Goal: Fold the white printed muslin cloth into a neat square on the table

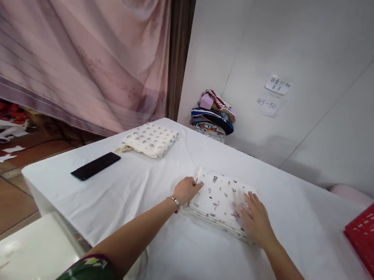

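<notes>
A folded white cloth point(221, 197) with a small printed pattern of plants and animals lies in layers on the table in front of me. At its left edge, my left hand point(187, 190), with a bracelet at the wrist, has its fingers closed on the fabric. My right hand point(257, 218) rests on the right side of the cloth, its fingers apart and laid over the top layer. Farther back on the left is a second folded cloth point(150, 140), white with small grey motifs.
A black phone point(95, 166) lies near the left edge of the white-covered table point(132, 192). To the right stands a red basket point(372, 233). Folded clothes point(213, 113) are stacked beyond the far edge, against the wall. A pink curtain point(82, 43) hangs at left.
</notes>
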Demonstrator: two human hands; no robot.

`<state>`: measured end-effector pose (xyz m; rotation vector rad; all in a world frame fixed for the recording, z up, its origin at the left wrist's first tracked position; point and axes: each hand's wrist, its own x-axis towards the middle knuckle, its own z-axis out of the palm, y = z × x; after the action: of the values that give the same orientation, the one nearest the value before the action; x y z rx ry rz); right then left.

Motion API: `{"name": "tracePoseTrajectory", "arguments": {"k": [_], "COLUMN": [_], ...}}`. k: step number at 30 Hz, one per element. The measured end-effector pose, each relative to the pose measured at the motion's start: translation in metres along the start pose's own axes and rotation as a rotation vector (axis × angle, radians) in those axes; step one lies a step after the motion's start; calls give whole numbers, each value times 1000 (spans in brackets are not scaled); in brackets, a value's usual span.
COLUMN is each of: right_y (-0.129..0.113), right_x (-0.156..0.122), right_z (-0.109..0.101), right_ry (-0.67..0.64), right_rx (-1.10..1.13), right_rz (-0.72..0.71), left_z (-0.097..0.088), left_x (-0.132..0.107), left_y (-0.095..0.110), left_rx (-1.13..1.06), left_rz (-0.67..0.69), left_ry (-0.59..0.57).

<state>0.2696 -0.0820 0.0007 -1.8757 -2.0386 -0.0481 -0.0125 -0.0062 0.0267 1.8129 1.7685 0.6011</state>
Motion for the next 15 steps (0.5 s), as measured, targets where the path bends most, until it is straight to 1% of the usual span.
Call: {"name": "tracePoseTrajectory", "arguments": {"k": [2,4,7,10,15], "right_y": [11,21,32,34,30], "right_x": [5,4,-2,-5,-2], "right_z": [10,22,35,40,37], "right_ry": [-6,-50,-78,-54,-82], "right_rx": [-46,-61,-54,-49,-80], "right_rz": [51,80,68,40,51], "left_z": [6,12,17,15,13], "left_x": [4,4,0,2,14], "left_y": [0,-4,-12,-14,-4], "left_rx": [47,71,70,66,73], "left_rz": [8,17,18,22,22], "left_ry": [13,31,39,38,52]}}
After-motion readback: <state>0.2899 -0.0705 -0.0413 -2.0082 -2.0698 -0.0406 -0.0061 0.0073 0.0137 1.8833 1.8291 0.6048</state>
